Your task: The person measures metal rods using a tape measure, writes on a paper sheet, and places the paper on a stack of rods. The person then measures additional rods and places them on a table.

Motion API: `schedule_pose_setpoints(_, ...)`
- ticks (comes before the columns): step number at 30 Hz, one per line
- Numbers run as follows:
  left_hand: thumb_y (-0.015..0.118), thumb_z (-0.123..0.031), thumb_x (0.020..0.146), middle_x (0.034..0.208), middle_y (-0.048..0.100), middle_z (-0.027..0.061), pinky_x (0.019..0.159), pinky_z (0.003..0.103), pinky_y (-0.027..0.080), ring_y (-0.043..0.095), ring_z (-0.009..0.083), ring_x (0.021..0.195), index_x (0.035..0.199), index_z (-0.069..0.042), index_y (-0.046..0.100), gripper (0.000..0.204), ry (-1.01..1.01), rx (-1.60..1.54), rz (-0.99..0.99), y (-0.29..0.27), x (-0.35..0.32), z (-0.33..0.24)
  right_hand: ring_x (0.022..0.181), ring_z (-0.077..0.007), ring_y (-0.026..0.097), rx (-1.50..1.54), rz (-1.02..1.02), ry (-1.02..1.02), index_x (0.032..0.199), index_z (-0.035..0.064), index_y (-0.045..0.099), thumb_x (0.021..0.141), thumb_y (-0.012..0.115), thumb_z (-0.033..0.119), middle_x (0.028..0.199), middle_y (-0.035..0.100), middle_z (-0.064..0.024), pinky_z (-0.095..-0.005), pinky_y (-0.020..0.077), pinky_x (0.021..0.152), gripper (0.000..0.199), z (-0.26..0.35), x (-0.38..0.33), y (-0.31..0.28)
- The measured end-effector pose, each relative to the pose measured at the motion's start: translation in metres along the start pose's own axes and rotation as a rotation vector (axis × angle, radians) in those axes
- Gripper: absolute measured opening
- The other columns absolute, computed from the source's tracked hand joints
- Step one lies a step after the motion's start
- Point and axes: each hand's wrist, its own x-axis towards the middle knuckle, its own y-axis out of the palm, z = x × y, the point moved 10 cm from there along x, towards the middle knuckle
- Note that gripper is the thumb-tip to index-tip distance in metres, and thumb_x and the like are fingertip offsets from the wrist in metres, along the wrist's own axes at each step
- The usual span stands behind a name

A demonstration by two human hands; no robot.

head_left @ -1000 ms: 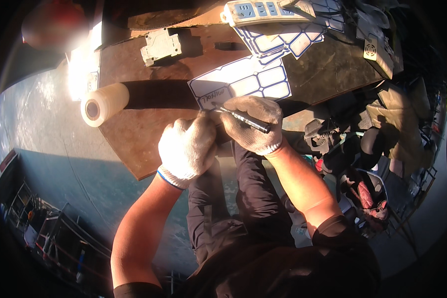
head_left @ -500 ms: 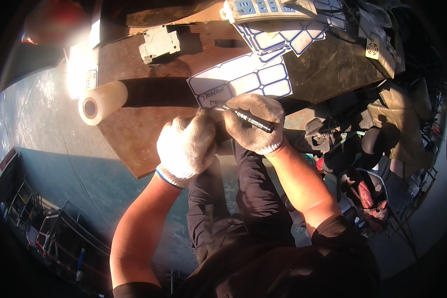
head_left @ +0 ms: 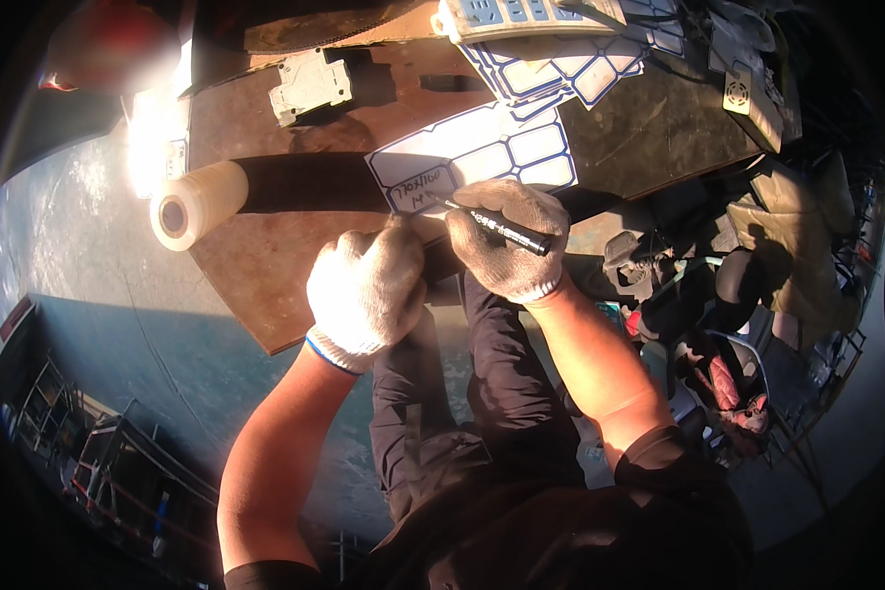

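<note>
In my gloved right hand is a black marker pen, its tip end toward a white label sheet with blue-bordered boxes. The lower-left box of that sheet carries dark handwriting. My left hand, also in a whitish knit glove, is closed at the sheet's lower-left corner, with its fingertips on the edge. The fingers' undersides are hidden. Both hands are at the near edge of the brown table.
A roll of clear film lies left of the sheet, casting a long shadow. Farther back are a white circuit breaker, more label sheets and a white power strip. Cluttered gear with a black seat-like piece stands at right.
The right hand and marker have shifted slightly right, and more handwriting shows in the label box. The left hand and the sheet have moved slightly left.
</note>
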Motion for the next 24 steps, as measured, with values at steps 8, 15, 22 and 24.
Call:
schedule_pose_setpoints(8, 0.08, -0.017, 0.061, 0.129, 0.073, 0.0075, 0.074, 0.041, 0.056, 0.064, 0.029, 0.081, 0.108, -0.01, 0.076, 0.048, 0.0, 0.006, 0.014, 0.002, 0.0, 0.0, 0.071, -0.0293, 0.076, 0.007, -0.007, -0.006, 0.093, 0.004, 0.074, 0.081, 0.084, 0.006, 0.084, 0.076, -0.0109, -0.0368, 0.0591, 0.063, 0.016, 0.003, 0.001, -0.001)
schedule_pose_setpoints(15, 0.08, -0.017, 0.06, 0.129, 0.073, 0.0075, 0.075, 0.041, 0.056, 0.064, 0.0285, 0.082, 0.108, -0.01, 0.076, 0.048, 0.003, 0.002, 0.004, 0.002, -0.001, 0.0, 0.07, -0.0294, 0.076, 0.027, 0.007, -0.014, 0.093, 0.0039, 0.073, 0.082, 0.084, 0.006, 0.082, 0.075, -0.011, -0.0361, 0.0587, 0.063, 0.016, 0.006, 0.002, -0.002)
schedule_pose_setpoints(22, 0.079, -0.017, 0.061, 0.127, 0.073, 0.0077, 0.074, 0.041, 0.056, 0.064, 0.0283, 0.081, 0.108, -0.009, 0.076, 0.048, 0.008, 0.006, 0.005, 0.002, -0.001, 0.0, 0.071, -0.0287, 0.075, -0.013, -0.056, 0.037, 0.094, 0.0028, 0.074, 0.083, 0.084, 0.007, 0.085, 0.075, -0.011, -0.0357, 0.0592, 0.065, 0.015, -0.003, -0.002, -0.004)
schedule_pose_setpoints(24, 0.079, -0.017, 0.061, 0.127, 0.073, 0.0079, 0.075, 0.041, 0.056, 0.064, 0.0283, 0.081, 0.109, -0.009, 0.076, 0.049, -0.006, -0.002, 0.029, 0.003, -0.001, 0.001, 0.071, -0.0285, 0.075, 0.001, -0.037, 0.02, 0.094, 0.0026, 0.074, 0.084, 0.084, 0.006, 0.085, 0.075, -0.0108, -0.0358, 0.0591, 0.065, 0.014, 0.001, 0.0, -0.003)
